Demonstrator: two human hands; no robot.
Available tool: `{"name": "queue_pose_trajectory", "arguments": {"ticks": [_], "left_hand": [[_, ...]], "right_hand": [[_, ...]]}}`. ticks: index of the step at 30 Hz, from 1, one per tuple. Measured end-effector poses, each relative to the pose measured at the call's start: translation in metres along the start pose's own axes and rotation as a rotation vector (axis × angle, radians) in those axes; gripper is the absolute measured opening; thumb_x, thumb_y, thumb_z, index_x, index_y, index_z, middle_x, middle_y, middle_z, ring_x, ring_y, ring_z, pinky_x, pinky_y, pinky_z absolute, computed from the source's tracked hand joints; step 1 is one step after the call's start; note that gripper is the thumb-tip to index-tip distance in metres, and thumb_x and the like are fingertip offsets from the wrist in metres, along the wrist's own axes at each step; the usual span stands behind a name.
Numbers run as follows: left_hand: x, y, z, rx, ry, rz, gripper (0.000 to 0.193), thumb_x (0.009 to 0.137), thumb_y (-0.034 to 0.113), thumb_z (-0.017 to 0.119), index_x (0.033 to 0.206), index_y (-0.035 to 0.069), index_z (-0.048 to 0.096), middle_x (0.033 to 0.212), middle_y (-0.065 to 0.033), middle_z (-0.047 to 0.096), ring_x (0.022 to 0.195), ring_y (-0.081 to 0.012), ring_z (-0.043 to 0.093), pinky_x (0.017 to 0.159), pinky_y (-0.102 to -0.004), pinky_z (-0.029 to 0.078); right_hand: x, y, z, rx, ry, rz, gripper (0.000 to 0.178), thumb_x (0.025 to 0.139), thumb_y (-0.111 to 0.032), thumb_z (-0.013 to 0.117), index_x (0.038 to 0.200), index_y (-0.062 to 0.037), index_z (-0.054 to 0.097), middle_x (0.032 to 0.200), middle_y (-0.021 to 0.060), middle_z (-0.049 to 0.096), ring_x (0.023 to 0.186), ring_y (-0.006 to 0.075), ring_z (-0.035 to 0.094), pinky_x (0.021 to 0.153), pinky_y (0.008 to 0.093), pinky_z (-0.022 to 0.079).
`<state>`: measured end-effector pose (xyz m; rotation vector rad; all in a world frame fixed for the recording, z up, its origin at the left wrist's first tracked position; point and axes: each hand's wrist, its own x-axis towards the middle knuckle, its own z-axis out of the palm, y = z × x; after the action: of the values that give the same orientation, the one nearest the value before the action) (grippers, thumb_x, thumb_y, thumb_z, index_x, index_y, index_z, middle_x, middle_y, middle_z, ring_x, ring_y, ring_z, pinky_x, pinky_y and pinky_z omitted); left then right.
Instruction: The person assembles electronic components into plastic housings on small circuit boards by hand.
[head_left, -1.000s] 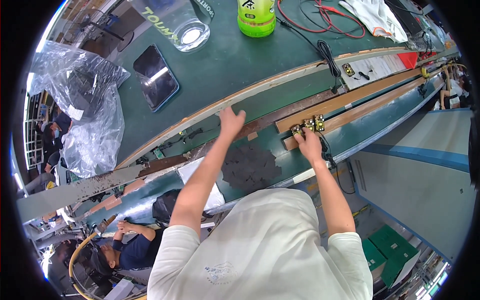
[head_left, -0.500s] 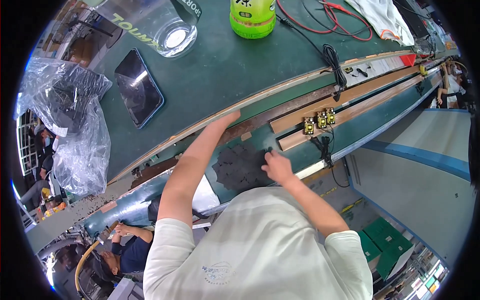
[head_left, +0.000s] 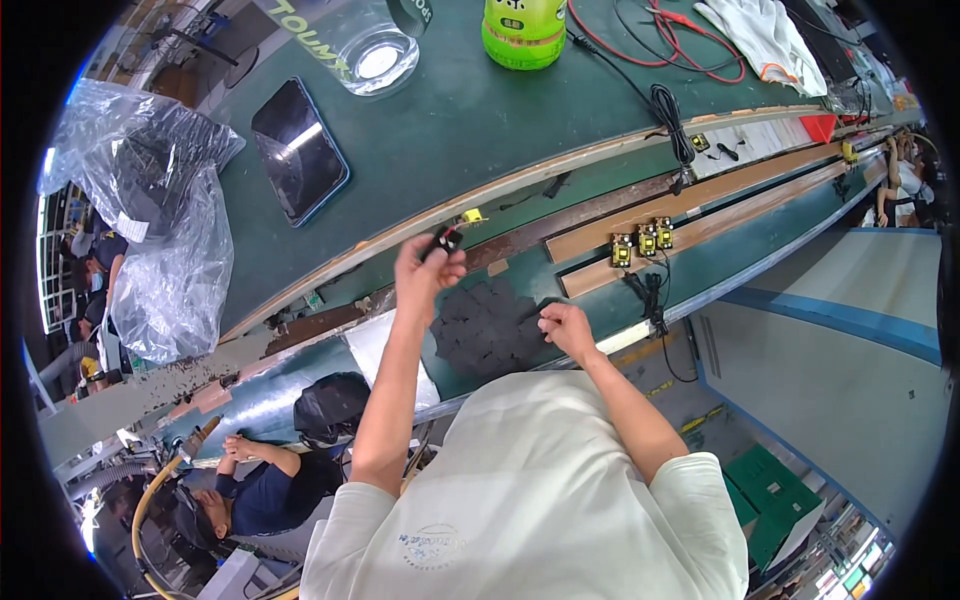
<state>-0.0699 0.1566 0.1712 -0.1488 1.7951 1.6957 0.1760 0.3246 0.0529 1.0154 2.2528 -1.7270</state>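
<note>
My left hand (head_left: 422, 272) is raised over the bench below the shelf's edge, its fingers closed around a bundled black cable (head_left: 445, 242). Just beyond the fingertips shows a small board with a yellow part (head_left: 470, 216), seemingly at the cable's end. At the right side of a pile of thin black pieces (head_left: 485, 330), my right hand (head_left: 566, 330) pinches one dark piece (head_left: 548, 304); its outline is partly hidden by the fingers. To the right, several small circuit boards with yellow transformers (head_left: 645, 240) sit on the cardboard strips, their black cables (head_left: 648, 300) hanging toward me.
On the raised green shelf are a phone (head_left: 300, 152), a clear bottle (head_left: 375, 60), a green bottle (head_left: 524, 35), red and black leads (head_left: 690, 65) and a white glove (head_left: 770, 45). Plastic wrap (head_left: 175, 260) lies at left. A black bag (head_left: 330, 408) and a seated person (head_left: 265, 490) are lower left.
My left hand has come back from under the shelf edge, now holding the cabled board. My right hand stays beside the black pile and has lifted slightly with a dark piece.
</note>
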Motion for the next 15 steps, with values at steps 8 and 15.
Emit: {"name": "queue_pose_trajectory", "arguments": {"ticks": [8, 15], "left_hand": [[-0.037, -0.05, 0.008, -0.13, -0.153, -0.147, 0.047, 0.099, 0.001, 0.055, 0.145, 0.006, 0.047, 0.11, -0.0166, 0.071, 0.077, -0.0198, 0.073, 0.066, -0.0285, 0.058], [-0.049, -0.03, 0.013, -0.071, -0.205, -0.057, 0.048, 0.097, -0.002, 0.056, 0.144, 0.007, 0.048, 0.113, -0.0159, 0.069, 0.08, -0.0196, 0.073, 0.067, -0.0283, 0.058]], "right_hand": [[-0.008, -0.019, -0.003, 0.1, 0.065, 0.057, 0.016, 0.095, -0.009, 0.071, 0.105, 0.0035, 0.073, 0.081, 0.005, 0.072, 0.062, 0.011, 0.067, 0.054, 0.0273, 0.052], [-0.013, -0.063, -0.008, 0.178, 0.133, -0.07, 0.015, 0.097, -0.009, 0.07, 0.106, 0.002, 0.073, 0.077, 0.0055, 0.07, 0.061, 0.0103, 0.066, 0.053, 0.0275, 0.052]]}}
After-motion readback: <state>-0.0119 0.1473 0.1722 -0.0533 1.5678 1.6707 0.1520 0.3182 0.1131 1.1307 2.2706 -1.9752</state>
